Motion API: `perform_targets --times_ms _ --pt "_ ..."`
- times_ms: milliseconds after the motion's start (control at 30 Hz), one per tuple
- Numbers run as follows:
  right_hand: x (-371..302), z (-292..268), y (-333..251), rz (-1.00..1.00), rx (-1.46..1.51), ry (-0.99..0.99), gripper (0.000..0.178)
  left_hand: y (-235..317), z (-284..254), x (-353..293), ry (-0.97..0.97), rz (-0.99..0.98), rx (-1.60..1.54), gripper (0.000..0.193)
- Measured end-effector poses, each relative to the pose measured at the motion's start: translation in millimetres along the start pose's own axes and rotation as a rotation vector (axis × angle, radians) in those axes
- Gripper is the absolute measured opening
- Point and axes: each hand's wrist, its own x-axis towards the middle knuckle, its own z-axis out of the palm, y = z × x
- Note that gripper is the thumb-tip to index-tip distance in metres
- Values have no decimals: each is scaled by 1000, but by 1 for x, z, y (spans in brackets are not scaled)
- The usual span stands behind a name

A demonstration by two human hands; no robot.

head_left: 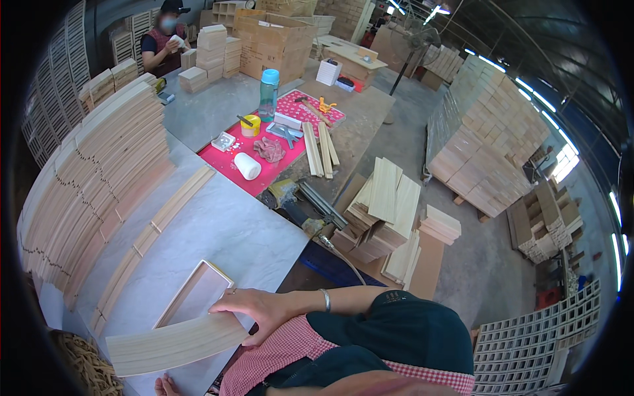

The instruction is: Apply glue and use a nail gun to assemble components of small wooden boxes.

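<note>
A thin pale wooden board [175, 344] lies across the front of the white tabletop. My right hand [261, 310] is closed round its right end, thumb at the far edge and fingers at the near edge. Just below the board's near edge, my left hand [166, 387] shows only its fingertips, slightly apart and holding nothing visible; the rest is cut off by the picture's rim. Behind the board, partly covered by it, sits a narrow rectangular wooden frame [181, 294]. Its far corner points toward the nail gun.
Tall stacks of wooden strips [99, 191] line the left, beside long strips [152, 228]. A nail gun [317, 204] lies right of the white top, near stacked boards [389, 198]. A pink mat [224, 158] holds a white roll, cloth and bottle [269, 96]. A masked co-worker [165, 39] stands far left.
</note>
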Motion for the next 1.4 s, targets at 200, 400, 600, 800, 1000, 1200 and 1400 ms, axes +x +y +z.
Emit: perform_targets --times_ms 200,400,600,800,1000,1200,1400 --pt "5 2 0 37 1 -33 82 -24 -5 17 -53 75 -167 22" --pt "17 4 6 55 19 -69 82 -46 -12 27 -89 133 -308 20" --pt "29 3 17 38 33 -78 83 -57 -11 29 -47 113 -372 20" --pt "42 2 28 52 50 -99 84 -68 -14 38 10 101 -446 21" --pt "56 3 34 60 42 -146 84 -123 -49 74 -22 100 -432 25" --pt "62 4 35 69 53 -160 82 -123 -53 75 8 119 -353 27" --pt "55 10 34 -22 55 -63 80 -86 -33 71 23 156 -340 27"
